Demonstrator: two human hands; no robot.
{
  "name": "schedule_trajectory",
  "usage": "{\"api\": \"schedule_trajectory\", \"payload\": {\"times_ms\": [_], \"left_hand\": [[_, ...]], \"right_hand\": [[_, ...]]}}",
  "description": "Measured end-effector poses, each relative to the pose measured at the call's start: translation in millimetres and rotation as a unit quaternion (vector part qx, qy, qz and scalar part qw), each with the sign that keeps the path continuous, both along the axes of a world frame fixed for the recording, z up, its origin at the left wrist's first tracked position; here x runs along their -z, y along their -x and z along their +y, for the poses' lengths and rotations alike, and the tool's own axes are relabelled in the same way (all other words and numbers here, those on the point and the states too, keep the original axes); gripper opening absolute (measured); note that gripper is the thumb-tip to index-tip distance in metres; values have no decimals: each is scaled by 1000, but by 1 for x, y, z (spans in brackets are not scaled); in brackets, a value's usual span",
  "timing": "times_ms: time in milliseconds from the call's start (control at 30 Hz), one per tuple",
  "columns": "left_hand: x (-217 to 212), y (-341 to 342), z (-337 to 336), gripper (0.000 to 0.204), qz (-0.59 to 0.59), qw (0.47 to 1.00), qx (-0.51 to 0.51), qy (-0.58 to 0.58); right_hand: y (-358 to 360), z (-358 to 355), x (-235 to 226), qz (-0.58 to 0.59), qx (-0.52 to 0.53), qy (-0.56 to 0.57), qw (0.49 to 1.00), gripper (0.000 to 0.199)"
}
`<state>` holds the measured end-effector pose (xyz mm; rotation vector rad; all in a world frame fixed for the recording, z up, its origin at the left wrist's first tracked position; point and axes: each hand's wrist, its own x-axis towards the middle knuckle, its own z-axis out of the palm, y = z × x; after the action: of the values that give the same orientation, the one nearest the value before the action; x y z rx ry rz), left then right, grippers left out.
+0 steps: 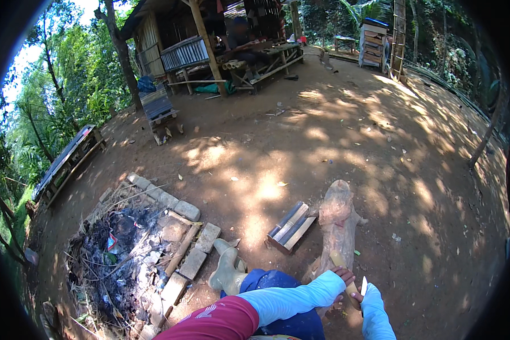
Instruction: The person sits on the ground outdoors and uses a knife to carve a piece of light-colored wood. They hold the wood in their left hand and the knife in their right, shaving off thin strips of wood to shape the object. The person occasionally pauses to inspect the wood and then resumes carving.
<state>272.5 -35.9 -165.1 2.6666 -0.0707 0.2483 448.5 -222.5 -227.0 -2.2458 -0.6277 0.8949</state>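
My left hand (343, 277) grips a short pale bamboo stick (338, 259) that leans on the near end of a thick weathered log (337, 218) lying on the dirt. My right hand (357, 296) is mostly hidden behind its light blue sleeve. It holds a knife whose pale blade (364, 285) points up, right beside the stick's lower part. Both forearms wear light blue sleeves. My knee in blue trousers (269, 279) and an olive rubber boot (226, 271) are just left of the log.
A bundle of split bamboo slats (290, 226) lies left of the log. A burnt-out ash pit (122, 249) edged with concrete blocks (187, 211) fills the left. Wooden benches (158, 110) and an open hut (209, 45) with a person inside stand behind, on bare dirt.
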Motion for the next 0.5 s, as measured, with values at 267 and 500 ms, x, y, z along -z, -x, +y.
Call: {"api": "schedule_trajectory", "payload": {"times_ms": [267,500], "left_hand": [[-43,-36,10,40,88,988,43,-119],[-27,-51,16,30,58,997,32,-47]], "right_hand": [[5,-4,-10,-58,-13,38,997,49],[4,2,-32,-10,-2,53,999,52]]}}
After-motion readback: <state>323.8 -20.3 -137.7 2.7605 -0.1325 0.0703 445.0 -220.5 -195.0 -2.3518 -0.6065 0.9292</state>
